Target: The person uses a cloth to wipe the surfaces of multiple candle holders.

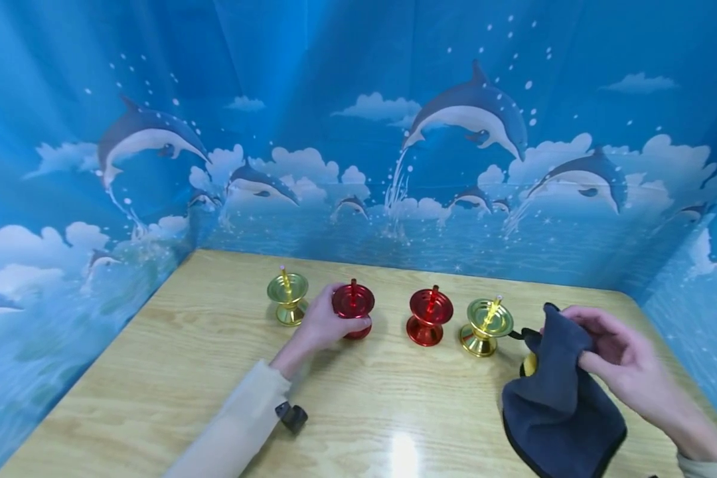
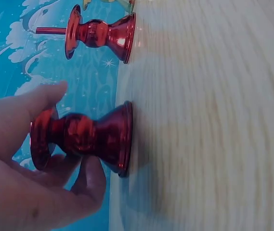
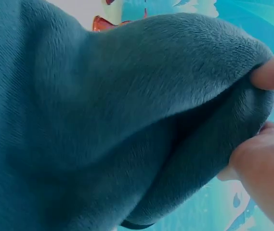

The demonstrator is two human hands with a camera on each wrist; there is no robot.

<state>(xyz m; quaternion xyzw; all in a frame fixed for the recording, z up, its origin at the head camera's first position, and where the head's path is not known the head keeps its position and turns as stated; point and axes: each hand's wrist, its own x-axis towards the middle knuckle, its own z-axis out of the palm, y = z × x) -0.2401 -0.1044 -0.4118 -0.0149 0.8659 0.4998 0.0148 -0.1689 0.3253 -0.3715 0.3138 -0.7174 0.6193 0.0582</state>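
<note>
The left hand [image 1: 324, 322] curls round the left red holder [image 1: 354, 304], 2nd from the left in a row of 4 upright holders on the table [image 1: 340, 411]; the left gold holder [image 1: 289, 292] is near it on the left; the right red holder [image 1: 427, 324] and the right gold holder [image 1: 479, 335] stand to the right; the right hand [image 1: 624, 358], well apart from the left, pinches a dark grey cloth [image 1: 558, 382] by its far end.

The head view shows the dishes from above; the left wrist view adds the red holders' waisted stems and flared bases in profile; the right wrist view shows a deep fold running to the pinching fingers; only the head view shows a yellow patch [image 1: 530, 364] and a black strap [image 1: 521, 334] at the cloth's left side; whether the strap touches the right gold holder I cannot tell.
</note>
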